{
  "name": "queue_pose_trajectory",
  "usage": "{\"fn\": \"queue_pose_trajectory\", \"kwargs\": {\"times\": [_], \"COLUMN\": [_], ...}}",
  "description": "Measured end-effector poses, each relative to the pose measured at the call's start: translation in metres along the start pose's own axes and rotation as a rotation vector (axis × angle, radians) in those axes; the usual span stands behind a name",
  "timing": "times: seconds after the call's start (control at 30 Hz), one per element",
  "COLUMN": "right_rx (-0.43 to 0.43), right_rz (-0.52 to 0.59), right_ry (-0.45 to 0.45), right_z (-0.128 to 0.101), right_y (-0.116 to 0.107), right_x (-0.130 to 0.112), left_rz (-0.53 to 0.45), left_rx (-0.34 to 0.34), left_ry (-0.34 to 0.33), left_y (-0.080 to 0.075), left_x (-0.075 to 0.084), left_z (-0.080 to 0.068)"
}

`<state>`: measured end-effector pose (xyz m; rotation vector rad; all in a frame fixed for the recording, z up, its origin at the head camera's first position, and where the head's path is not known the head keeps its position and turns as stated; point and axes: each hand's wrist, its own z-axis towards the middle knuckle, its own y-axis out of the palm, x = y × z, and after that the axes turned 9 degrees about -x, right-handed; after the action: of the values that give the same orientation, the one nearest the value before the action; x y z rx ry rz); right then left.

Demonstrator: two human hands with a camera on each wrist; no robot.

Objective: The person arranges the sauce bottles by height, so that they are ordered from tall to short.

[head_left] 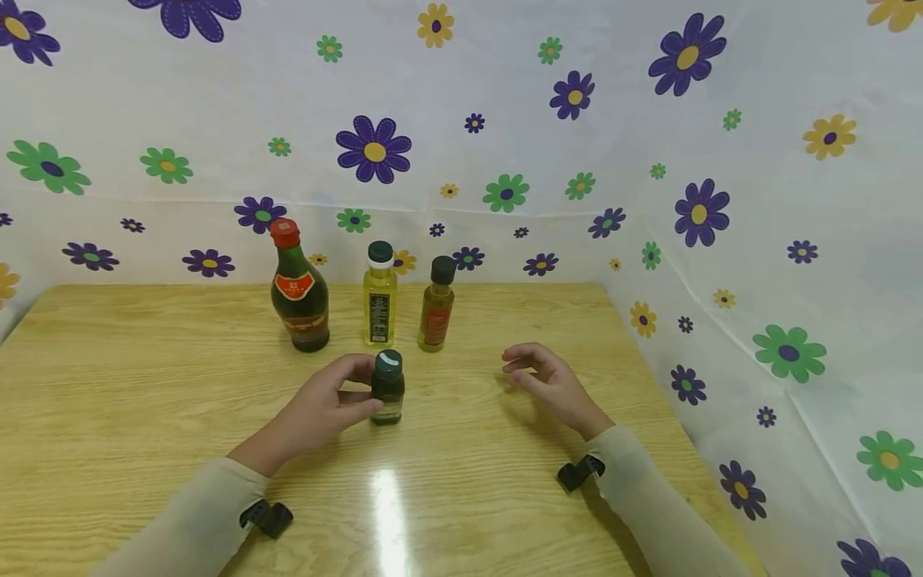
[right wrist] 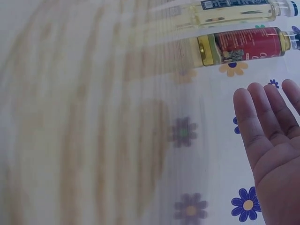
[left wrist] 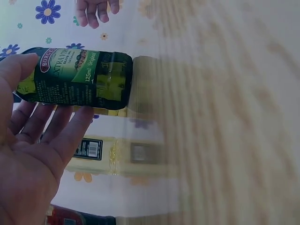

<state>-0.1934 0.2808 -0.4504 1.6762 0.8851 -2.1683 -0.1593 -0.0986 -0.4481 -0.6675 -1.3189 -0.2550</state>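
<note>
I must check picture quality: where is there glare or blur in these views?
Head view: a bright glare streak on the table, bottles sharp. Left wrist view: the small green bottle label is readable, the table beyond smeared. Right wrist view: the wood is blurred, the right hand clearer.

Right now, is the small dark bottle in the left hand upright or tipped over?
Upright. The small dark bottle stands base-down on the table, cap on top, with the left hand gripping its side.
</note>
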Motion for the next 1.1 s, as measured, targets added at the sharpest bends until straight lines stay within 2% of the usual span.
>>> {"fn": "queue_pose_trajectory", "kwargs": {"times": [0.47, 0.67, 0.87, 1.1], "right_rx": [0.024, 0.030, 0.033, 0.055], "right_rz": [0.029, 0.035, 0.030, -0.004], "right_ry": [0.026, 0.028, 0.031, 0.061], "right_z": [-0.006, -0.007, -0.007, -0.007], "right_y": [-0.007, -0.010, -0.011, -0.010], "right_x": [-0.001, 0.001, 0.001, 0.000], "left_rz": [0.007, -0.017, -0.037, -0.060], "left_rx": [-0.011, -0.031, -0.042, 0.000], "left_ry": [-0.011, 0.010, 0.000, -0.004], "left_y": [0.018, 0.027, 0.036, 0.047], "left_x": [0.007, 0.009, 0.012, 0.023], "left_z": [0.020, 0.032, 0.047, 0.071]}}
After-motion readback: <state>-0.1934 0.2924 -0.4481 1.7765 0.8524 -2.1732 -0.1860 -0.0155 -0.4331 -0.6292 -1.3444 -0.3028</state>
